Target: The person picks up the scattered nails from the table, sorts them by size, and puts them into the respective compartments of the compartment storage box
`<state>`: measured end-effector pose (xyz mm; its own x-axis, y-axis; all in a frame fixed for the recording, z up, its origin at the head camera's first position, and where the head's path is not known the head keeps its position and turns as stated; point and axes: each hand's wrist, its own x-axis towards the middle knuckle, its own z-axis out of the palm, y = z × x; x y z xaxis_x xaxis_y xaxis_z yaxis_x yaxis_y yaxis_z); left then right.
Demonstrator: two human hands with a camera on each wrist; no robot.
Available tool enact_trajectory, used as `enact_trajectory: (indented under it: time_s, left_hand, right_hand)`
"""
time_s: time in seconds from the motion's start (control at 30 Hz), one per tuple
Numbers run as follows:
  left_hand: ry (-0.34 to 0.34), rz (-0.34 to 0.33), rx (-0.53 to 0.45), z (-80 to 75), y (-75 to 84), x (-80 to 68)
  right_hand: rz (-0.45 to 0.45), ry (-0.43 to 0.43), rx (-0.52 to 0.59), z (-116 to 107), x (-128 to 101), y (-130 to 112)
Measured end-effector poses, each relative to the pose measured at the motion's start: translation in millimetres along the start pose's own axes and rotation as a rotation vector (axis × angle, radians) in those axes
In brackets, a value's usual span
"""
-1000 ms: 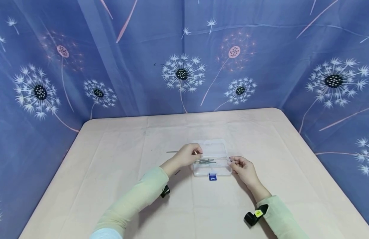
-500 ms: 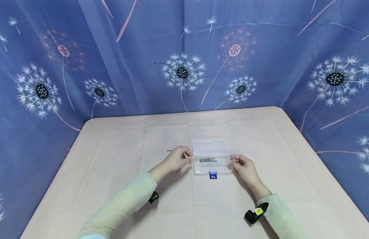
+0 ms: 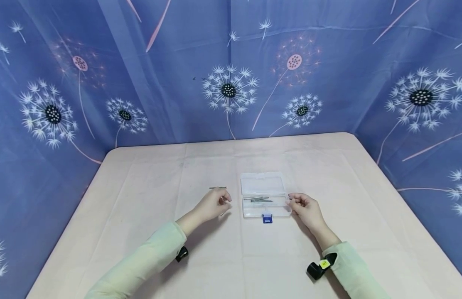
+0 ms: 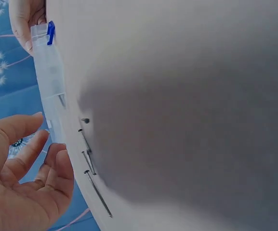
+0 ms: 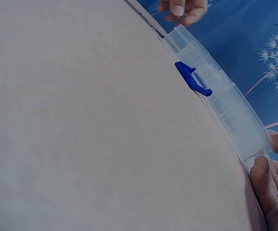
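Your right hand (image 3: 305, 209) steadies the right end of the open clear box (image 3: 266, 201), fingers curled against its wall. Your left hand (image 3: 213, 204) hovers relaxed and empty over the loose nails (image 4: 88, 156) left of the box, likely about to pick one; pinch it cleanly. A few nails (image 3: 258, 199) lie boxed; nothing blocks the table (image 3: 141, 199).

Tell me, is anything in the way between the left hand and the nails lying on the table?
Nothing visible is. The left hand hovers open just beside the loose nails on the table, with bare cloth between them. The clear box sits off to the side, by the right hand.
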<state>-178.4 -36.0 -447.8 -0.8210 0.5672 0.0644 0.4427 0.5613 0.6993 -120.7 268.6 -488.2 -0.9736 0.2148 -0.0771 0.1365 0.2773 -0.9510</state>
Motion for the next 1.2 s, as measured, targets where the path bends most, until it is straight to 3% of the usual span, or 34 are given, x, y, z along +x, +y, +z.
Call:
enact_trajectory:
  time_s: [0.2, 0.33, 0.4, 0.57, 0.97, 1.2]
  left_hand:
    - [0.004, 0.079, -0.013, 3.8, -16.5, -8.2]
    - [-0.020, 0.027, 0.021, 4.1, -15.5, -11.3]
    - [-0.047, -0.044, 0.030, 0.8, -5.4, -14.1]
    - [-0.069, -0.091, 0.030, 2.0, -7.3, -15.9]
    - [0.003, -0.054, 0.026, 6.6, -14.9, -18.6]
    - [-0.014, -0.069, 0.088, 7.4, -9.3, -17.3]
  right_hand:
    - [0.013, -0.014, 0.002, -1, -1, -2]
    - [0.020, -0.015, -0.004, -1, 0, -2]
    - [0.019, -0.011, -0.012, -1, 0, -2]
    - [0.006, 0.003, -0.011, 0, 0, -1]
    - [0.011, 0.011, -0.026, 2, 0, 1]
    - [0.008, 0.017, -0.024, 2, 0, 2]
